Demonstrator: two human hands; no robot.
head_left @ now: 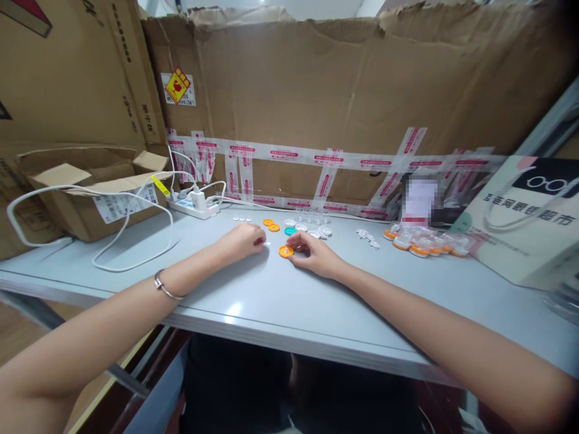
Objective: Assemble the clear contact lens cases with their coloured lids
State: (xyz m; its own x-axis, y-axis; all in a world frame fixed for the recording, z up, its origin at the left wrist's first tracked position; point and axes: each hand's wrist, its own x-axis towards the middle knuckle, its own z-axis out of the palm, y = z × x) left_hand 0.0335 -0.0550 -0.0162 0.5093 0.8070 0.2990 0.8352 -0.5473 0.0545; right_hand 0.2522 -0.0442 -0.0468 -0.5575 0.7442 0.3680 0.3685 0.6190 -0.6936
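My right hand (314,254) pinches the edge of an orange disc (285,252) that rests on the grey table (244,301). To its left, my left hand (246,240) is closed, fingers curled down close to the tabletop; a small white piece (267,243) shows beside its fingertips, and whatever it grips is too small to name. Behind the hands lie two more orange discs (271,225), a teal disc (290,231) and several white rings (301,228). Three small white pieces (242,218) sit behind my left hand.
Clear round parts (312,215) stand at the back, small white parts (367,237) to the right. Farther right are stacked orange-and-clear pieces (418,244) and a paper bag (525,223). A power strip (194,205), white cable (136,262) and open cardboard box (90,199) occupy the left.
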